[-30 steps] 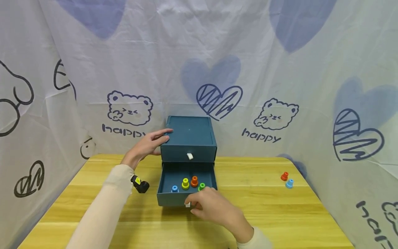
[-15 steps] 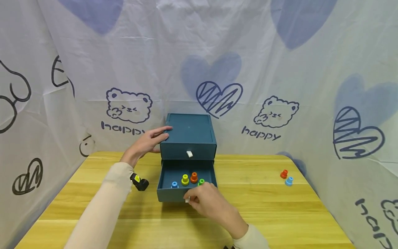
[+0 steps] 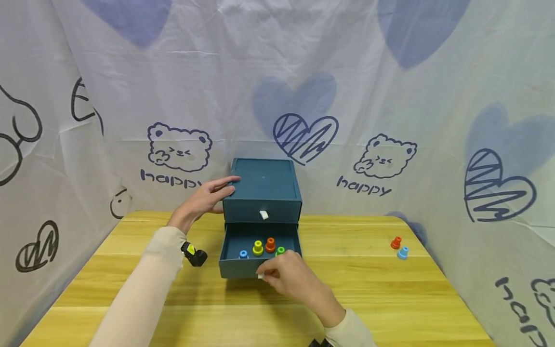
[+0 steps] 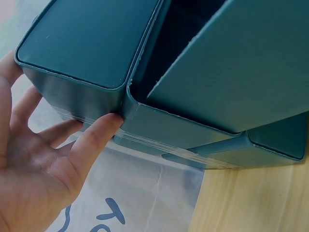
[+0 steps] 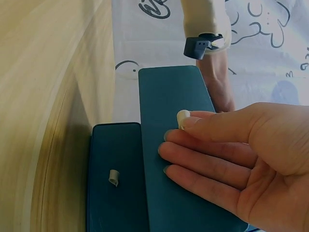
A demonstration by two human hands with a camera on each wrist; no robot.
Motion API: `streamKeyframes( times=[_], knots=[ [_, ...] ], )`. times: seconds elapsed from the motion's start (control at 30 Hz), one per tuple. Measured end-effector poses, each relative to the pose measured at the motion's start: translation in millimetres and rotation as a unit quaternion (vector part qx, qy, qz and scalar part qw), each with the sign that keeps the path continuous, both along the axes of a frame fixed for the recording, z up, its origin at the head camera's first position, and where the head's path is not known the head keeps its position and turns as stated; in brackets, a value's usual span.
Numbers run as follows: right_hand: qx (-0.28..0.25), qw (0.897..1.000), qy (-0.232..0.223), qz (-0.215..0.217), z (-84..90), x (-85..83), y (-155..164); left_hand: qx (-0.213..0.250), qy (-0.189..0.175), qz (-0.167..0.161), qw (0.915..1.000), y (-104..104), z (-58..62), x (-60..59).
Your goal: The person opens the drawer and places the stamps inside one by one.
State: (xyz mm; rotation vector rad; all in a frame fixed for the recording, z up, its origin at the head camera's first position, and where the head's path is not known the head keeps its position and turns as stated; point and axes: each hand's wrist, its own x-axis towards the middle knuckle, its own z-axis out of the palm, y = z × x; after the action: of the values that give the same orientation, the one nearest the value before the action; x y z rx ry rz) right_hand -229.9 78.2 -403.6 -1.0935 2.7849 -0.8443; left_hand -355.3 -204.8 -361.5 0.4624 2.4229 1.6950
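Note:
A dark teal drawer cabinet (image 3: 264, 180) stands at the table's back, its middle drawer (image 3: 238, 269) pulled out. My right hand (image 3: 297, 282) pinches that drawer's white pull tab (image 5: 182, 119) between thumb and index finger; the other fingers lie along the drawer front. My left hand (image 3: 200, 202) steadies the cabinet's left side, fingers extended, with fingertips on the top edge and side wall. Inside the drawer stand small stepped pegs: blue (image 3: 244, 254), yellow (image 3: 257, 248), orange (image 3: 270, 245) and green (image 3: 280, 251), the last partly behind my right hand.
A red peg (image 3: 396, 242) and a light blue peg (image 3: 403, 253) stand at the right on the wooden table (image 3: 347, 289). Below the pulled-out drawer, a bottom drawer (image 5: 116, 150) with a white tab shows in the right wrist view. A printed curtain (image 3: 347, 96) hangs behind.
The middle drawer has slid slightly inward, my right hand moving with it on the tab. The left hand keeps its place on the cabinet. The head view has tilted a little.

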Motion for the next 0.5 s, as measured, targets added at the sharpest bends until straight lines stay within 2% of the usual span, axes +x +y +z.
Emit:
streamKeyframes(
  times=[0.3,0.5],
  knots=[
    [-0.01,0.999,0.04,0.008,-3.7,-8.8,0.3,-0.001,-0.001,0.0,1.0,0.1,0.4,-0.2],
    [-0.001,0.998,0.064,-0.001,-3.7,-16.5,-3.7,-0.002,-0.001,0.004,1.0,-1.2,0.1,0.5]
  ],
)
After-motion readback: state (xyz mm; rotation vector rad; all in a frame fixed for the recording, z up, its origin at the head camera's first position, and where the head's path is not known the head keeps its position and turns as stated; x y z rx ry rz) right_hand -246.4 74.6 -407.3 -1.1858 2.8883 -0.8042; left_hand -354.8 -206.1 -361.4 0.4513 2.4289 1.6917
